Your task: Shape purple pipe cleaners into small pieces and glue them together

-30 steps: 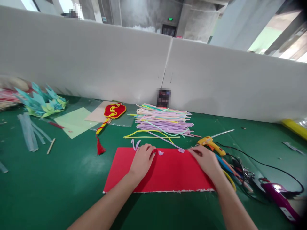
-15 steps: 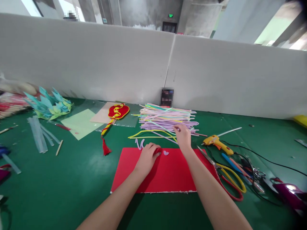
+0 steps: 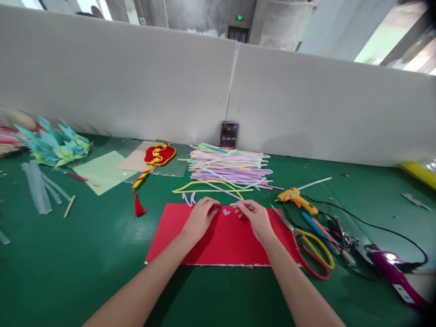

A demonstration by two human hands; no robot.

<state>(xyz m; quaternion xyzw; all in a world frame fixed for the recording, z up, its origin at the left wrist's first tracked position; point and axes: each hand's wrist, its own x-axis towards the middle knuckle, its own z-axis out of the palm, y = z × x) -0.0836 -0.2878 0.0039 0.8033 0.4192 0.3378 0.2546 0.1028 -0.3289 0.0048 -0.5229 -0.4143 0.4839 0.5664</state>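
A red board [image 3: 218,245] lies flat before me, with a small curled lilac piece [image 3: 226,212] on it near the far edge. My left hand [image 3: 201,215] hovers over the board just left of that piece, fingers bent and thumb a little apart, nothing visible in it. On the other side, my right hand [image 3: 255,219] pinches a short lilac pipe cleaner [image 3: 233,204], mostly hidden by the fingers. Two bent lilac pieces [image 3: 189,199] rest beyond the board's far left edge. Behind it is a pile of pastel pipe cleaners [image 3: 231,170].
Scissors [image 3: 301,236] overlap the board's right side. A yellow glue gun [image 3: 298,200] with its cord, pens and a purple tool [image 3: 391,270] lie to the right. Leftward are a red-and-yellow tasselled ornament [image 3: 158,156], green paper [image 3: 105,172], glue sticks [image 3: 37,188] and folded teal paper [image 3: 56,143].
My right hand has come back from the pipe cleaner pile to the board's far edge, near my left hand, now with a lilac piece in its fingertips. The whole view has shifted slightly.
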